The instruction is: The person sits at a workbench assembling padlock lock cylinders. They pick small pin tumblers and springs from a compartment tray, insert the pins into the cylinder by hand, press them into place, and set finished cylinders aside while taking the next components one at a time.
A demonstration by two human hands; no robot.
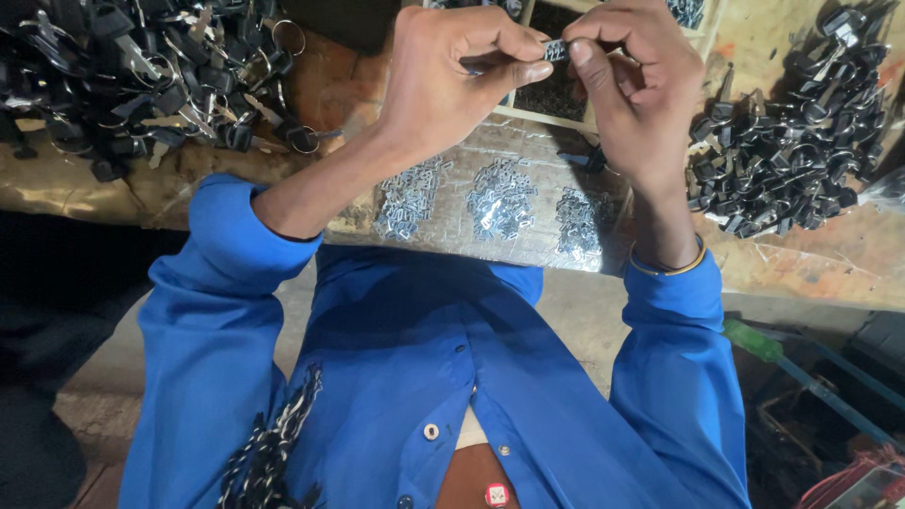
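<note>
Small dark part [554, 49] pinched between both hands' fingertips above bench edge [452, 247].

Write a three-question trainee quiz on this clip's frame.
1. True or false: both hands pinch one small dark part between them.
2. How many heaps of small silver pieces lie on the bench below the hands? A) one B) three C) five
3. What lies piled at the bench's far left?

Key: 1 true; the left hand and right hand share it. 2 B. 3 Dark-headed keys with rings.
</note>
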